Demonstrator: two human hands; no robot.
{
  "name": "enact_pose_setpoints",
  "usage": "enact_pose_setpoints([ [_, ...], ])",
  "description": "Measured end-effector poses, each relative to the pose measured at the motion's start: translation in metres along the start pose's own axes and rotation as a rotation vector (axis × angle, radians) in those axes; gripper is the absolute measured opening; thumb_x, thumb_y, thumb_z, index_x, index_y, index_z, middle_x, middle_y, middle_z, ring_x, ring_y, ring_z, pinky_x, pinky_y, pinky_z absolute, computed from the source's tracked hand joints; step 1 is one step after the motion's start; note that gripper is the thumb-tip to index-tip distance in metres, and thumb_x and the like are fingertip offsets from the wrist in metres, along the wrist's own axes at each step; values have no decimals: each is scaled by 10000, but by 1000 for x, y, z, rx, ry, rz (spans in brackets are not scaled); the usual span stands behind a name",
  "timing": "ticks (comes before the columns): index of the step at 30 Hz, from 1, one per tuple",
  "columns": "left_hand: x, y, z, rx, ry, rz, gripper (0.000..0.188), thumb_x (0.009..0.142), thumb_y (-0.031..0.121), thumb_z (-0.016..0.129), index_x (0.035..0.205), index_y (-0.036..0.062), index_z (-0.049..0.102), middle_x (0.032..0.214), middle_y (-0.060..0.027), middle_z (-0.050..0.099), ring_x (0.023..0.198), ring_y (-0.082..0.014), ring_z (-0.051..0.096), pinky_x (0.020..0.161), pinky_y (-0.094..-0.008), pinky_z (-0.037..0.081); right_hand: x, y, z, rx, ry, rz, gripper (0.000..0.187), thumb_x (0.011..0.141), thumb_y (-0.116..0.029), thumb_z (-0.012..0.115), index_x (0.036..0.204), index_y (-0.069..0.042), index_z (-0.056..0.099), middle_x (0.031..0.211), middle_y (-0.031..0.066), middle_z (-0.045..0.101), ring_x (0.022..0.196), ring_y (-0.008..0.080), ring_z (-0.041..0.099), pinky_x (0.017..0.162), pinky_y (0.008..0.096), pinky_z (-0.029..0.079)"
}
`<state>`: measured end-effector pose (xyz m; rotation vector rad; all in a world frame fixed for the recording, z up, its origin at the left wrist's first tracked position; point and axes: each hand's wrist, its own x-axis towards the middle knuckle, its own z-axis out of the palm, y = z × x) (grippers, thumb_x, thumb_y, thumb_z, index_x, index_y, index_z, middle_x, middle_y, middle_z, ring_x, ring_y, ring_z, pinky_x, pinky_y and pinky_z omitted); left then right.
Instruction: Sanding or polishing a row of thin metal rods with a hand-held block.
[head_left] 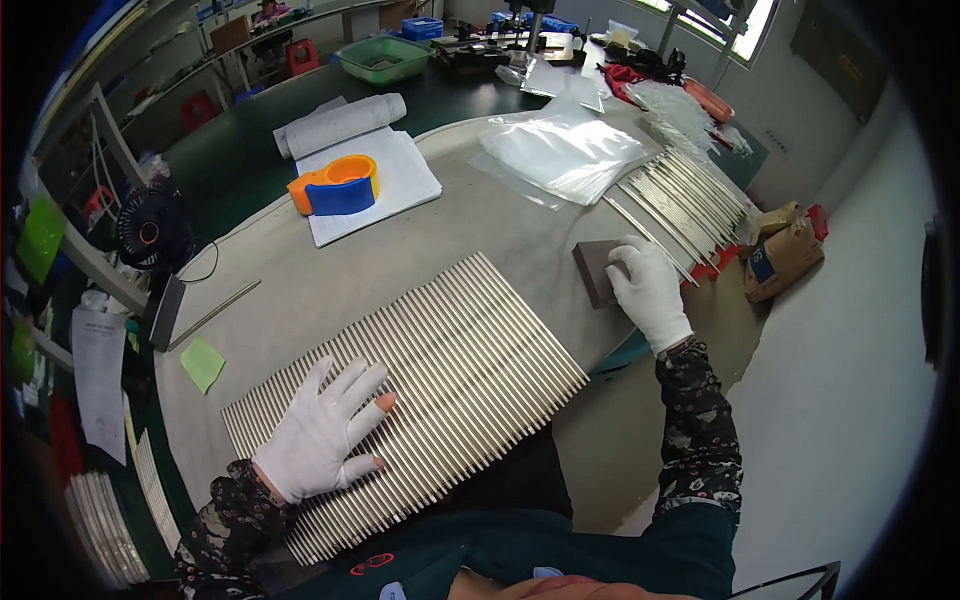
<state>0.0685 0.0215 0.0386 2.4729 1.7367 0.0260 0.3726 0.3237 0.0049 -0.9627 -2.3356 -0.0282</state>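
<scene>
A row of thin silvery metal rods (470, 350) lies side by side on the grey table surface in front of me, slightly aslant. My left hand (325, 430), in a white glove with two bare fingertips showing, rests flat on the left part of this row, fingers spread. To the right, beyond the row, my right hand (648, 290) is also white-gloved. Its fingers curl over the right side of a flat dark-brown block (594, 272) at the table's edge. The glove hides part of the block.
More rods (690, 200) lie at the far right, beside clear plastic bags (560, 150). An orange and blue tape dispenser (342, 198) sits on white papers (405, 180). At left are a single rod (215, 315), a green note (203, 365) and a black fan (152, 228).
</scene>
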Motion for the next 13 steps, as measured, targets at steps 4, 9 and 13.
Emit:
enact_pose_setpoints([
  [4, 56, -16, -19, 33, -27, 19, 705, 783, 400, 641, 1348, 51, 404, 1449, -224, 343, 1345, -402, 336, 1098, -599, 233, 16, 22, -6, 112, 59, 135, 91, 765, -64, 681, 834, -34, 630, 833, 124, 649, 797, 310, 629, 714, 396, 505],
  [9, 145, -42, -22, 0, -50, 125, 649, 797, 401, 624, 1297, 26, 447, 1453, -208, 347, 1360, -381, 323, 1116, -574, 224, 67, 50, -9, 101, -87, 273, 111, 797, -125, 669, 854, -36, 633, 789, 143, 642, 769, 330, 633, 709, 407, 510],
  [13, 207, -47, -11, -55, -97, 249, 637, 869, 444, 557, 1342, 41, 415, 1463, -190, 336, 1384, -366, 285, 1135, -551, 197, 122, 95, 6, -4, 19, 72, 156, 837, -190, 663, 889, -43, 649, 833, 165, 664, 825, 337, 650, 725, 397, 516],
])
